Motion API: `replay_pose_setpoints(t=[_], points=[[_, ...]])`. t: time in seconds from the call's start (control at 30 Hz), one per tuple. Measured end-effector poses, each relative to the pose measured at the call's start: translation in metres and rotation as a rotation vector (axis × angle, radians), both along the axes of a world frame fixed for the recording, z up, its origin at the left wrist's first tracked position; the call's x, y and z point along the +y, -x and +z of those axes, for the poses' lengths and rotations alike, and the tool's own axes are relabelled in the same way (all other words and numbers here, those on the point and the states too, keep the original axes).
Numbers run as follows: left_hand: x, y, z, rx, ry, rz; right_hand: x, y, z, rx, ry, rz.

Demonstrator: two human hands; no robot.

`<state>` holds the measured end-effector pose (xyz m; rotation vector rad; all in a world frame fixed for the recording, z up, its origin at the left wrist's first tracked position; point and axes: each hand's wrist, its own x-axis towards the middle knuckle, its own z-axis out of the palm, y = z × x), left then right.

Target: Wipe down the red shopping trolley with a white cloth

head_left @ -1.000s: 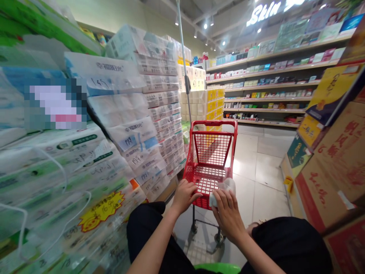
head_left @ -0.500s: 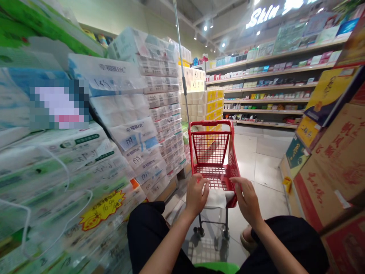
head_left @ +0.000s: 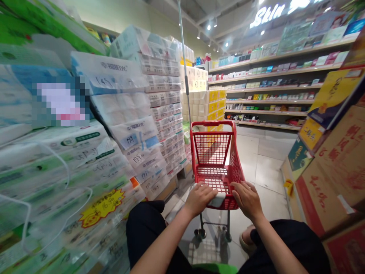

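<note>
In front of my knees stands a small red shopping cart with a mesh basket on a dark wheeled frame. A white cloth lies over the basket's near edge at the left, partly covered by my left hand. The fingers of that hand are bent over the cloth and press it onto the edge; its thumb side is hidden. My right hand is at the near right corner of the basket, holding nothing, its fingers extended and slightly apart. Its fingertips reach the red rim.
Stacked tissue packs rise close on the left, with a white cable across them. Cardboard cartons line the right. Product shelves stand at the back. A thin pole rises behind the cart. Something green is beneath me.
My left hand has moved right and down onto the cloth, which now shows less and only at the left. My right hand has come onto the basket corner. The view has shifted slightly.
</note>
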<state>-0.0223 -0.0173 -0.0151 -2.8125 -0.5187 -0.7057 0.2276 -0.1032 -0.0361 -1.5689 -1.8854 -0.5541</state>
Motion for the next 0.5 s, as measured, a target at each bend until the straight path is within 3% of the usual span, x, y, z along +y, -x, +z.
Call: replay_pose_setpoints(t=[0.1, 0.2, 0.33, 0.5], points=[[0.021, 0.031, 0.004, -0.021, -0.061, -0.022, 0.002, -0.008, -0.002, 0.025, -0.024, -0.02], [0.026, 0.04, 0.002, -0.056, -0.071, -0.014, 0.004, -0.006, 0.001, 0.061, -0.015, -0.018], [0.007, 0.017, -0.007, -0.147, -0.006, 0.124, 0.006, 0.013, 0.01, 0.159, -0.005, -0.056], [-0.028, -0.037, -0.02, -0.202, 0.081, 0.25, 0.009, 0.038, 0.012, 0.215, -0.011, -0.103]])
